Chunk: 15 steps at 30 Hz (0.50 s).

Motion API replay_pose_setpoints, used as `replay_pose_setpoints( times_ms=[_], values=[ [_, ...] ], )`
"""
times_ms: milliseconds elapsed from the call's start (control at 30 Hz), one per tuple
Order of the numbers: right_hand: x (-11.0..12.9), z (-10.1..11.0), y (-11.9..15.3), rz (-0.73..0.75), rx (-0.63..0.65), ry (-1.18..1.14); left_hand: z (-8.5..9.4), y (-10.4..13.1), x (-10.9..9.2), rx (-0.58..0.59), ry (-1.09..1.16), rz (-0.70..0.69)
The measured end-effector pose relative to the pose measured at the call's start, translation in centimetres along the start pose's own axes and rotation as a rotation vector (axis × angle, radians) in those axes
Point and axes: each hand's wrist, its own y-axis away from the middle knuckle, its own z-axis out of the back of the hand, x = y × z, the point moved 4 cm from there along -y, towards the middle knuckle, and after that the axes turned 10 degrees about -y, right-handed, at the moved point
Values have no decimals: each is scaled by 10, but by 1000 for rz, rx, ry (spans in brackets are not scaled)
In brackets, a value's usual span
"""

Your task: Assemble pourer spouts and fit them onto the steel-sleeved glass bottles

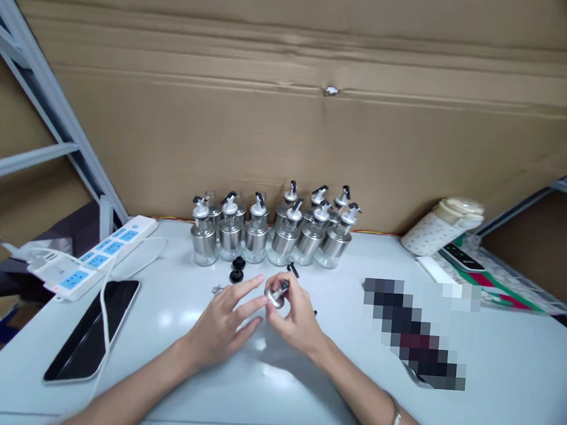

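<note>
My right hand (298,317) pinches a metal pourer spout (276,295) with a round silver base, held just above the white table. My left hand (227,322) is beside it, fingers spread, one fingertip close to the spout's base; whether it touches I cannot tell. Beyond my left hand lie two black stoppers (236,275) and a small silver part (217,290), partly hidden by the hand. A small black lever piece (293,271) rests beyond my right fingers. Behind these stand several glass bottles with steel sleeves (256,238), most topped with silver spouts and black levers.
To the left, a power strip (98,258) has a white cable running over a black phone-like slab (93,332). A blurred-out device (413,338) lies right. A dotted thermos flask (440,227) leans at the back right. A cardboard wall (221,130) closes off the back.
</note>
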Motion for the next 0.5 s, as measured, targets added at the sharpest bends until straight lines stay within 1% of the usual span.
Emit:
replay_pose_setpoints(
  times_ms=[67, 133, 167, 233, 267, 333, 400, 433, 467, 500],
  values=[
    [0, 4, -7, -17, -99, -113, 2, -1, -4, -14, 21, 9],
    [2, 8, -19, -55, -154, -229, 1, -1, -14, 13, 52, -20],
    [5, 11, -27, -68, -176, -258, -2, 1, -22, 38, 70, -61],
    [13, 18, -51, -84, -214, -226, -8, 7, -43, 68, 111, -207],
    [19, 23, -66, -69, -231, -172, -14, 12, -54, 128, 126, -284],
    [31, 29, -102, -10, -220, 33, -27, 20, -71, 290, 158, -369],
    [37, 32, -142, 2, -187, 304, -39, 27, -80, 441, 142, -361],
    [35, 32, -162, -51, -134, 427, -43, 29, -81, 504, 135, -355],
    [30, 32, -180, -138, -82, 514, -45, 30, -81, 548, 133, -344],
    [26, 31, -196, -182, -57, 527, -47, 31, -80, 571, 138, -332]
  ],
)
